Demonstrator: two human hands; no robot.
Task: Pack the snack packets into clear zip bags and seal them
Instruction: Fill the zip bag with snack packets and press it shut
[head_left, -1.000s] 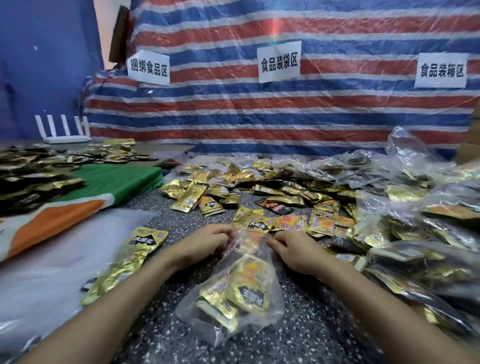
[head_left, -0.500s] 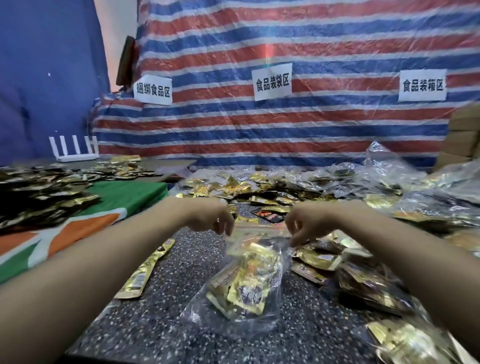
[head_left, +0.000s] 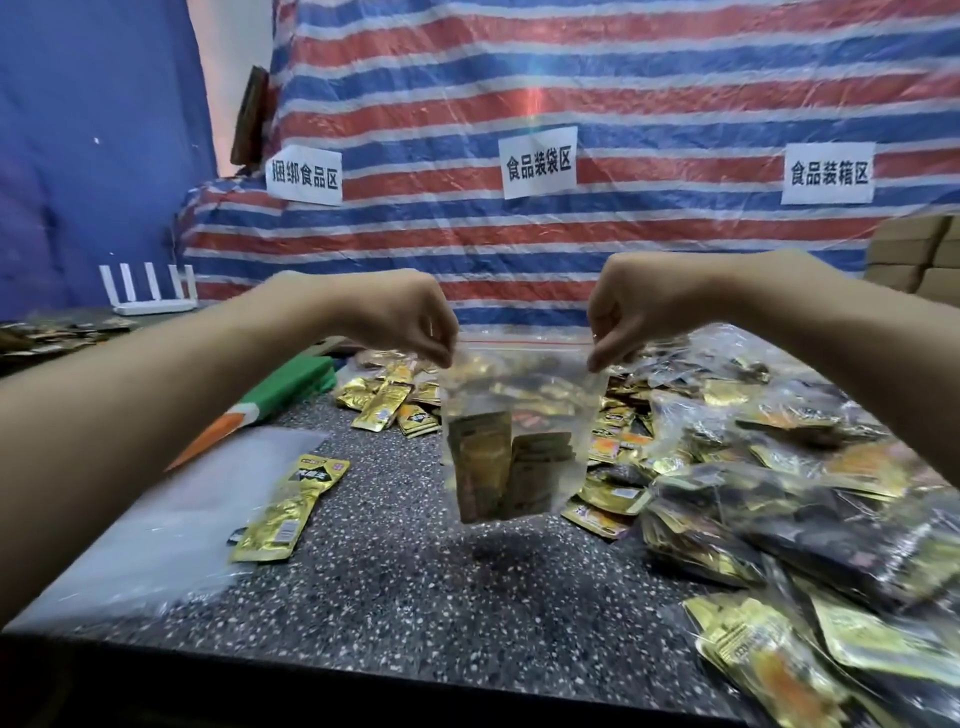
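Observation:
A clear zip bag (head_left: 524, 395) hangs in the air above the speckled table (head_left: 415, 571), with gold snack packets (head_left: 498, 462) standing in its bottom. My left hand (head_left: 410, 322) pinches the bag's top left corner and my right hand (head_left: 628, 312) pinches its top right corner, stretching the red zip strip between them. Whether the zip is closed cannot be made out. One loose gold snack packet (head_left: 291, 509) lies on the table at the left, and a heap of loose packets (head_left: 395, 405) lies behind the bag.
Filled clear bags (head_left: 779, 509) are piled along the right side. A stack of flat empty bags (head_left: 171, 499) lies at the left, beside a green and orange cloth (head_left: 280, 395). Cardboard boxes (head_left: 914, 254) stand far right, a white router (head_left: 150, 291) far left.
Both hands have lifted the bag off the table and pulled apart, so the bag now hangs upright with the packets dropped to its bottom.

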